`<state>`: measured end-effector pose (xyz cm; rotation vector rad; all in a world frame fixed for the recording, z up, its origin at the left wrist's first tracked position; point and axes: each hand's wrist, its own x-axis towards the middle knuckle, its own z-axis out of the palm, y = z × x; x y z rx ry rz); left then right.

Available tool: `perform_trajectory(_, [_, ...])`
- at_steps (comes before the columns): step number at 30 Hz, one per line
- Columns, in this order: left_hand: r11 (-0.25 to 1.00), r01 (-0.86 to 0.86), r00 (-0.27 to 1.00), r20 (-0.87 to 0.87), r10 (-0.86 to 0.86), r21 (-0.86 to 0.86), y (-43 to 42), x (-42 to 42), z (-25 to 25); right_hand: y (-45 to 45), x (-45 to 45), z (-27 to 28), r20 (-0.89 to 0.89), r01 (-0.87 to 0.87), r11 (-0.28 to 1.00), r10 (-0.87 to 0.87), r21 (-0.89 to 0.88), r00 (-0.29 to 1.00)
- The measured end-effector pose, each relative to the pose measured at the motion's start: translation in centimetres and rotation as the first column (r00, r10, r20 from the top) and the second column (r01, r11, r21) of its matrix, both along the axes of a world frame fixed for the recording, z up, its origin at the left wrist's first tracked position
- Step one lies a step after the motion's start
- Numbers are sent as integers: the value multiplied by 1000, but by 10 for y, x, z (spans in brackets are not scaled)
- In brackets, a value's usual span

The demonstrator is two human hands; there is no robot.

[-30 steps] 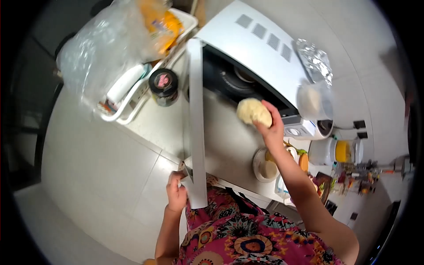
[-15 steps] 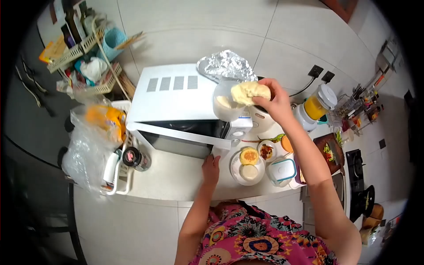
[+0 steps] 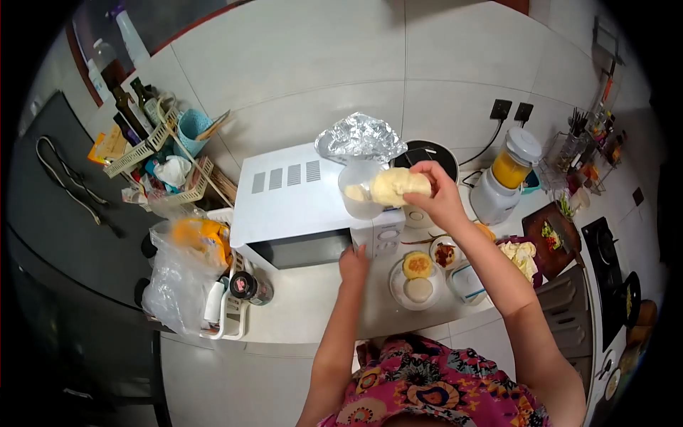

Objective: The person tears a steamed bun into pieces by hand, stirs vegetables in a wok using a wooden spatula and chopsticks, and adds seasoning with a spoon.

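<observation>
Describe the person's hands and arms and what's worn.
The left hand and right hand are gloveless, and no watch, bracelet or sleeve shows on the bare arms. The garment is pink, with round, flower-like motifs in black, orange and white.

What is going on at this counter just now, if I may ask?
A person's right hand grips a pale yellow, dough-like lump next to a translucent plastic container. The left hand is at the right edge of the white box-shaped microwave's door, which looks shut or nearly so. To the right, a round white plate holds two flat discs, one browned yellow and one pale.
</observation>
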<state>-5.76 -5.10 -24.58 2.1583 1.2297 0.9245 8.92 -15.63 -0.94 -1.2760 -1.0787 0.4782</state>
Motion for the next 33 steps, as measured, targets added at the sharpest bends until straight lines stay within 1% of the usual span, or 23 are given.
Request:
perform_trajectory(1, [989, 29, 987, 160, -5, -147, 2, -7, 18, -4, -3, 4, 45, 7, 1000, -8, 28, 999])
perform_trajectory(2, [955, 79, 950, 312, 15, -285, -3, -21, 51, -9, -10, 7, 86, 9, 998, -14, 57, 996])
perform_trajectory(3, [901, 144, 892, 449, 61, -410, -13, -34, 84, -13, -13, 10, 197, 54, 998, -56, 13, 979])
perform_trajectory(5, [843, 347, 707, 705, 53, -411, -35, -42, 159, -17, -22, 11, 139, 14, 1000, -16, 13, 990])
perform_trajectory(6, [811, 442, 585, 809, 64, -384, -40, -42, 186, -19, -27, 9, 112, -7, 1000, 5, 13, 994])
perform_trajectory(7, [821, 434, 601, 798, 43, -371, -42, -42, 199, -20, -28, 3, 220, 24, 999, -32, 38, 975])
perform_trajectory(9, [839, 427, 632, 775, -9, -338, -42, -41, 216, -23, -36, 4, 296, 6, 997, -28, 74, 955])
perform_trajectory(11, [807, 446, 657, 754, -2, -386, -41, -43, 220, -25, -43, 3, 376, 19, 992, -66, 125, 924])
perform_trajectory(12, [790, 455, 670, 743, 1, -411, -40, -44, 221, -25, -44, 4, 404, 8, 991, -62, 135, 913])
perform_trajectory(14, [794, 426, 702, 713, 14, -434, -39, -48, 222, -26, -46, 5, 459, -14, 988, -58, 152, 886])
perform_trajectory(15, [795, 411, 717, 697, 20, -446, -38, -49, 222, -25, -44, 1, 459, -20, 991, -44, 133, 887])
perform_trajectory(18, [772, 451, 654, 754, 57, -449, -36, -48, 219, -22, -42, -8, 240, -100, 993, 82, 62, 967])
perform_trajectory(19, [763, 464, 631, 772, 71, -449, -35, -47, 218, -19, -42, -12, 111, -132, 987, 121, 93, 986])
perform_trajectory(21, [745, 495, 581, 808, 101, -448, -33, -44, 215, -14, -44, -18, -143, -182, 969, 206, 167, 968])
perform_trajectory(24, [737, 518, 466, 866, 183, -435, -35, -35, 211, -14, -51, -15, -386, -153, 971, 214, 185, 897])
perform_trajectory(27, [770, 493, 343, 904, 256, -405, -42, -24, 205, -7, -56, -26, -504, -81, 985, 148, 152, 851])
perform_trajectory(30, [779, 483, 325, 908, 265, -400, -40, -21, 192, 4, -59, -38, -629, 7, 988, 91, 152, 772])
perform_trajectory(33, [829, 422, 288, 921, 262, -368, -41, -22, 192, 18, -60, -45, -699, 110, 978, 46, 176, 714])
